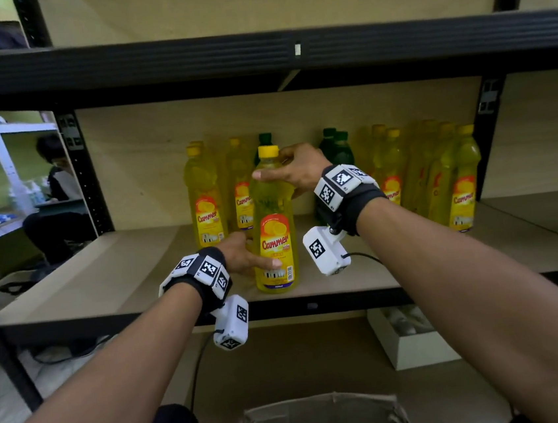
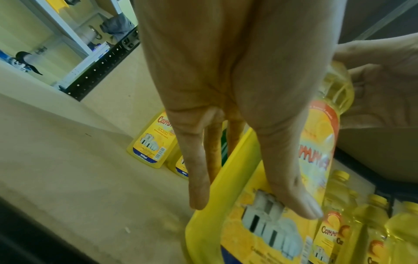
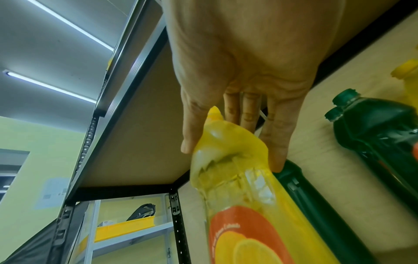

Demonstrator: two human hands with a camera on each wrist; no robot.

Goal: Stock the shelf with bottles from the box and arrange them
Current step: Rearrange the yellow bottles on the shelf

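1. Head view shows us holding a yellow bottle (image 1: 273,222) upright on the shelf board (image 1: 138,260), near the front edge, ahead of the bottles already stocked.
2. Our right hand (image 1: 295,170) wraps the bottle's shoulder just under the yellow cap (image 1: 268,150), thumb across the front and fingers curled behind; the right wrist view shows that thumb and the fingers on opposite sides of the neck.
3. Our left hand (image 1: 244,254) steadies the lower part, thumb laid across the label and fingers reaching round the far side, spread slightly in the left wrist view.
4. We judge the task well along: a group of yellow bottles (image 1: 205,198) stands at the back left, a larger yellow row (image 1: 463,178) at the right, and green bottles (image 1: 338,148) sit between them.
5. What remains, as we read it, is sliding this one back into line and fetching any others; we cannot tell what the box (image 1: 322,420) below us holds.
6. The green bottles stand directly behind our right hand, so pushing straight back could knock them.
7. A white carton (image 1: 408,342) lies on the lower shelf, and a seated person (image 1: 57,196) is beyond the rack at left.
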